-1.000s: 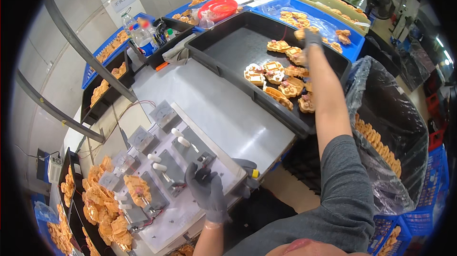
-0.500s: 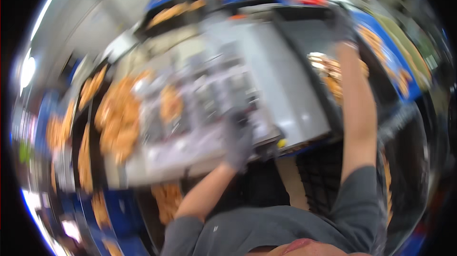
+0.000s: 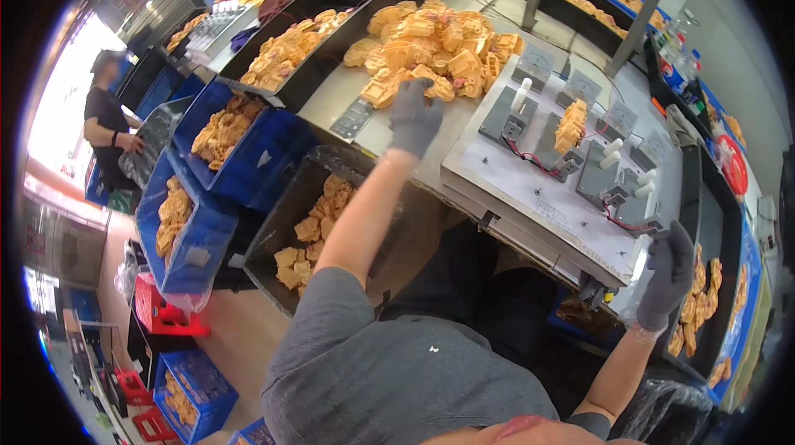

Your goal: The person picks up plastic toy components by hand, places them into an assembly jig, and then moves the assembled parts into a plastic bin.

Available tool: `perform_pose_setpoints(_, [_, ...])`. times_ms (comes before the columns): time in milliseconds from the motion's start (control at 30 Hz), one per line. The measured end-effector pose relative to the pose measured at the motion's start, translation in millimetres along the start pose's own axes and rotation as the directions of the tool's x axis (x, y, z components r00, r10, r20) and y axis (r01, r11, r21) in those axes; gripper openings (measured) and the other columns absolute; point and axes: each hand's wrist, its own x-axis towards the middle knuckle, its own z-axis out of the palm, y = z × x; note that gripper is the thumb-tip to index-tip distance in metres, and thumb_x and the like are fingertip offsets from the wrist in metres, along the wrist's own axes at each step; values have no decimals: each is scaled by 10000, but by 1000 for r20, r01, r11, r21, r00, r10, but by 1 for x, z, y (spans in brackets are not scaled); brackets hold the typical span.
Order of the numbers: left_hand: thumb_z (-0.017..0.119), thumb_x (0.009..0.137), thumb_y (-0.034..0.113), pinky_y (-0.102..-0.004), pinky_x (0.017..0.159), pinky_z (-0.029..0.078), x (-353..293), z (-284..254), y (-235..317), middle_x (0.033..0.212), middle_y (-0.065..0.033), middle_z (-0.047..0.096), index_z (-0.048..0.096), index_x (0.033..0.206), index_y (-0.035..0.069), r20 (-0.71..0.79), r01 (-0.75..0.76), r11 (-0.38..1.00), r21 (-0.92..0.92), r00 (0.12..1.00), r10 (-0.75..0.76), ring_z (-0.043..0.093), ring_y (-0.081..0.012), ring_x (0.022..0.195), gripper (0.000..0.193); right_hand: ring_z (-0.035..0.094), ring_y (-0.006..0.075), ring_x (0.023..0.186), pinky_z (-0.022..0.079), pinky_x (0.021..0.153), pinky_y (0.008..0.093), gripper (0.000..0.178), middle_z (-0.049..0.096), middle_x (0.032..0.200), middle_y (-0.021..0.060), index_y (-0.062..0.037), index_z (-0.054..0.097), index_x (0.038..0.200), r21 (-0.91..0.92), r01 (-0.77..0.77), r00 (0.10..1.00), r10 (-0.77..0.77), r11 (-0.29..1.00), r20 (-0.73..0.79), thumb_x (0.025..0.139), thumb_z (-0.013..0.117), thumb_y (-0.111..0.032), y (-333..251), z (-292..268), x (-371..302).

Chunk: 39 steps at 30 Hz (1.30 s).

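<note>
My left hand, in a grey glove, reaches to the near edge of a heap of tan moulded plastic parts. Its fingers stretch forward against the lowest pieces, and I see no part held in it. My right hand, gloved too, hovers by the right front corner of a white fixture board, fingers apart and nothing in them. On the board stand dark grey blocks, white posts and red wires. One tan part sits upright on a block there.
Black trays and blue crates of tan parts stand to the left. A long black tray with parts lies at the right. A metal post rises behind the board. Another person stands far left.
My view has swung left. My left hand has gone from the fixture board to the heap; my right hand has come back from the black tray to the board's corner.
</note>
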Motion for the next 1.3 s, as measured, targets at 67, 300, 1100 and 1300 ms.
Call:
perform_pose_setpoints(67, [577,757,118,-378,814,410,19,12,-4,1006,-93,556,597,1014,87,121,-247,930,272,968,222,502,-253,959,260,516,48,682,388,571,161,297,606,881,32,15,562,1139,59,-141,989,143,988,-27,848,506,32,2,6,-8])
perform_pose_setpoints(300, [486,821,159,-396,737,417,57,87,-29,922,-79,581,595,934,138,567,-696,435,571,718,404,533,-273,924,158,525,57,654,392,529,167,265,603,842,46,28,569,1107,185,-229,960,253,956,-119,846,534,0,21,0,-32])
perform_pose_setpoints(1100, [631,782,175,-324,838,496,-48,28,209,1143,-131,553,498,1182,28,349,231,294,-927,816,461,580,-237,1016,447,553,66,749,463,630,203,382,555,925,26,-26,534,1096,151,-117,975,142,982,-171,728,632,1,108,2,-15])
perform_pose_setpoints(1300, [630,760,192,-306,832,465,-56,88,304,1111,-160,525,551,1130,69,723,685,246,-686,605,332,551,-238,993,397,489,46,681,422,603,185,360,532,833,-1,-12,522,1055,329,-151,976,194,932,-100,721,653,-29,108,-5,-21])
